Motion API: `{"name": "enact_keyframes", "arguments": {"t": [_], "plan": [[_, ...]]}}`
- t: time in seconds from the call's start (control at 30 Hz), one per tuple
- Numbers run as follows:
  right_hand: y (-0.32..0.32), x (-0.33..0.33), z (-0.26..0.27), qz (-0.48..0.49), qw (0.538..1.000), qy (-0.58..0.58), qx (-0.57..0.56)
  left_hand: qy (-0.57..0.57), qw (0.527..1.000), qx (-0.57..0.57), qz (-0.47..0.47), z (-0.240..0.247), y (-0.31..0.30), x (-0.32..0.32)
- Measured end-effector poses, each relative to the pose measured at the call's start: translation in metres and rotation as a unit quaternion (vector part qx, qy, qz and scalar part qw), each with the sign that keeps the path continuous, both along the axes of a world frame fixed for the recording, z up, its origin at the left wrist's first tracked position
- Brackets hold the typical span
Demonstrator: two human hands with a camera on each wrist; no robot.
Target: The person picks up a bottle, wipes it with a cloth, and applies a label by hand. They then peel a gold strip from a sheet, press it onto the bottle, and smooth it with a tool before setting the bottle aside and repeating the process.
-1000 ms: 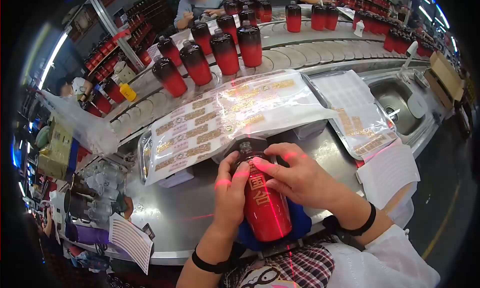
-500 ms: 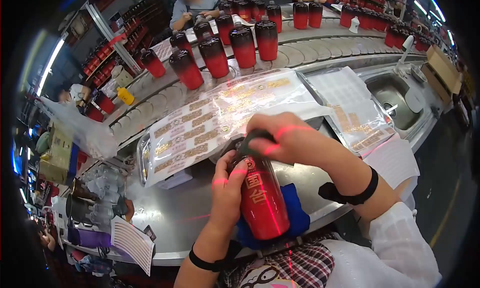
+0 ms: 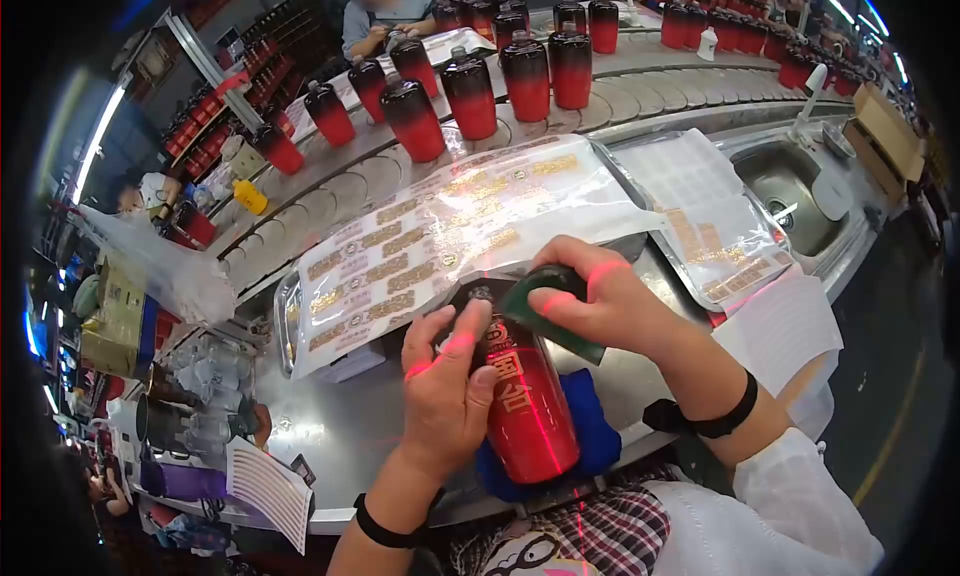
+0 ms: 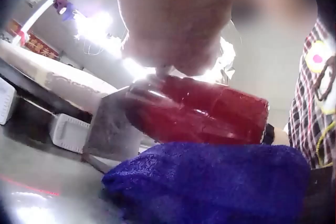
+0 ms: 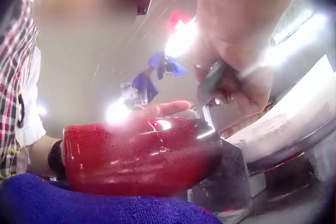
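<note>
A red bottle (image 3: 530, 436) with a dark top and gold characters lies tilted on a blue cloth (image 3: 597, 431), its neck pointing away from me. My left hand (image 3: 445, 406) is at the bottle's upper left side, its fingers extended by the neck. In the right wrist view, straight fingers (image 5: 170, 109) show along the top of the bottle (image 5: 136, 155). My right hand (image 3: 615, 311) grips a flat dark green scraper (image 3: 555, 326) between thumb and fingers, just right of the bottle's shoulder. A dark angled support (image 4: 113, 129) stands at the neck end in the left wrist view.
Beyond the bottle, a plastic-covered sheet of gold decals (image 3: 400, 261) spans the steel table (image 3: 350, 446). More decals fill a tray (image 3: 720, 246) on the right, near a sink (image 3: 790, 191). Several red-and-black bottles (image 3: 470, 101) stand on a curved conveyor (image 3: 620, 96). A person (image 3: 385, 21) sits across it.
My right hand left the bottle, picked up the green scraper and brought it to the bottle's right shoulder. My left hand loosened its hold and shifted left. Conveyor bottles moved right.
</note>
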State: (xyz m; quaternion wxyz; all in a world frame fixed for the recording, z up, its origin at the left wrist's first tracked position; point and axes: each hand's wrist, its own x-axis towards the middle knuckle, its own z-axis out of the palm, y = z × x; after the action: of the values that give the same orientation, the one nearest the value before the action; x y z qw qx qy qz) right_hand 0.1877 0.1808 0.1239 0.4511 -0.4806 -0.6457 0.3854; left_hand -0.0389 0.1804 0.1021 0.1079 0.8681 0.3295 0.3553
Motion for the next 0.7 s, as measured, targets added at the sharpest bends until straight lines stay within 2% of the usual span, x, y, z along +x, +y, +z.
{"name": "enact_keyframes", "arguments": {"t": [0.03,0.13,0.17,0.23,0.3,0.37,0.4,0.47,0.5,0.6,0.7], "plan": [[0.002,-0.002,0.000,0.025,1.000,0.013,-0.003,-0.026,0.999,-0.018,0.005,-0.002,-0.001,0.000],[0.013,-0.009,-0.011,0.016,1.000,-0.014,0.020,-0.096,0.993,-0.072,0.012,-0.011,-0.003,-0.003],[0.014,-0.011,-0.010,-0.027,0.987,-0.095,0.124,-0.113,0.990,-0.089,0.010,-0.017,-0.002,-0.005],[0.013,-0.015,-0.007,-0.110,0.907,-0.250,0.322,-0.175,0.974,-0.144,0.000,-0.021,-0.004,-0.006],[-0.004,-0.025,-0.006,-0.033,0.843,-0.294,0.449,-0.261,0.940,-0.217,-0.021,-0.022,-0.007,-0.002],[-0.029,-0.026,0.000,0.126,0.855,-0.278,0.420,-0.263,0.946,-0.189,-0.018,-0.020,-0.004,-0.003],[-0.034,-0.022,0.003,0.143,0.885,-0.225,0.381,-0.264,0.948,-0.176,-0.014,-0.019,-0.003,-0.004],[-0.043,-0.016,0.005,0.175,0.934,-0.113,0.291,-0.084,0.995,-0.044,-0.024,0.004,0.001,-0.006],[-0.044,-0.011,0.002,0.137,0.954,-0.098,0.249,0.007,0.999,0.024,-0.028,0.011,0.002,-0.006],[-0.045,0.004,-0.001,0.020,0.991,-0.057,0.121,0.147,0.984,0.099,-0.027,0.010,0.000,-0.006],[-0.039,0.008,-0.003,-0.046,0.998,0.040,0.014,0.144,0.984,0.103,-0.018,0.005,-0.012,-0.009]]}}
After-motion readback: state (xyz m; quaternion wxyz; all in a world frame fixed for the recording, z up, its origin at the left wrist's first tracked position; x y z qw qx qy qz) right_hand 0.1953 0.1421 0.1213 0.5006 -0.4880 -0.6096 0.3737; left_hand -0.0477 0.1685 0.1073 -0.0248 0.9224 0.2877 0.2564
